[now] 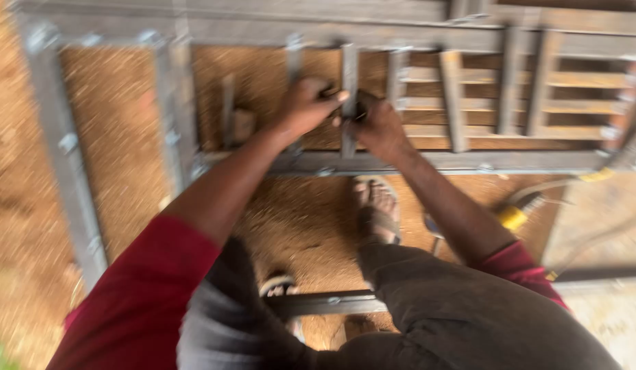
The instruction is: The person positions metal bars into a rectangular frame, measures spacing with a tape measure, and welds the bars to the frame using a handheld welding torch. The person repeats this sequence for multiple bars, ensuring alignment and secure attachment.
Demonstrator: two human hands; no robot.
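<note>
Over sandy ground, a grey metal frame (pixel 414 162) lies flat, w/ upright bars welded btwn its long rails. Both hands meet at one short vertical bar (pixel 349 68) near the frame's middle.

Left hand (pixel 305 104) is curled into a fist on the left side of that bar, thumb and fingers wrapped round something small and dark (pixel 328 91); motion blur hides what it is. Right hand (pixel 379 127) sits just on the bar's right side, fingers bent and pressed against it, also closed round a dark bit I can't make out. The two hands nearly touch, w/ the bar running down btwn them. So the bar sits directly under and btwn both hands, its top end sticking out above the knuckles and its lower end reaching the near rail.

Both forearms come up from red sleeves (pixel 146 294). Below them are the person's knees in dark trousers (pixel 462 308). A foot in a sandal (pixel 377 209) stands on the sand just below the near rail, approx. under the right wrist. Second sandal (pixel 280 284) is partly hidden by the left knee.

Right of the foot, on the ground, lies a yellow-and-dark tool (pixel 520 209) w/ a cable, well apart from the hands. Wooden slats (pixel 578 81) show under the frame's right part.
</note>
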